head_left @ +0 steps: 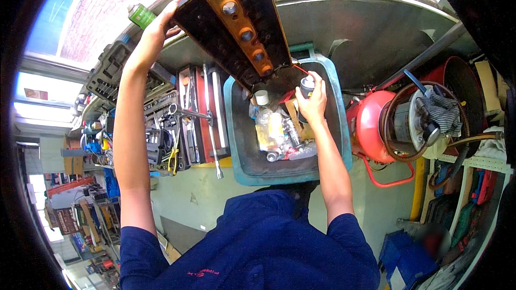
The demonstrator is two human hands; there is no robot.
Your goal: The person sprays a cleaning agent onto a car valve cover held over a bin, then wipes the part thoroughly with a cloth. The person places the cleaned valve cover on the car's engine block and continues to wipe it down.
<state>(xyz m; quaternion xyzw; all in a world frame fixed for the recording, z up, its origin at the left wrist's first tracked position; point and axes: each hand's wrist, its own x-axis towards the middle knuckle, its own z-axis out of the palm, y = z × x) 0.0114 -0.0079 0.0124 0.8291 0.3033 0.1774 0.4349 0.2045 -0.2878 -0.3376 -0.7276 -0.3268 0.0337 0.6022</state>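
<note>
My left hand grips the upper left end of a long dark metal cover, whose inner side is orange-brown and grimy with round bosses. The cover hangs tilted over a teal plastic bin. My right hand is shut on a small spray can with a thin red straw aimed at the cover's lower end. Inside the bin lie bottles, a roll of tape and scraps of rubbish.
Left of the bin are open tool trays with sockets, pliers and a long wrench. A green can stands behind my left hand. To the right sits a red tank with coiled hose, and beyond it a shelf rack.
</note>
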